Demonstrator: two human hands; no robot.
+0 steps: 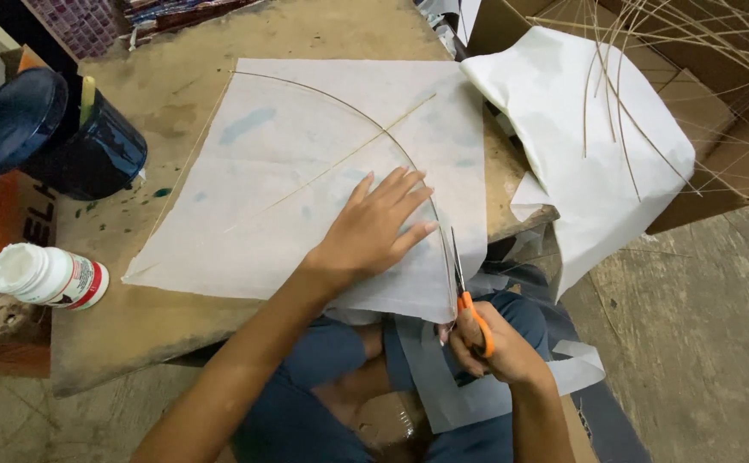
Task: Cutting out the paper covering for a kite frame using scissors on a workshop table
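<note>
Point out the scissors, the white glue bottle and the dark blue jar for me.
scissors [469, 304]: head view, on the orange handle by the pivot.
white glue bottle [49, 276]: head view, on the middle of its body.
dark blue jar [104, 150]: head view, on its side wall.

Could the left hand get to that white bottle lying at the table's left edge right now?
Probably yes. The left hand lies flat on the paper, holding nothing, and only bare table lies between it and the bottle.
</note>
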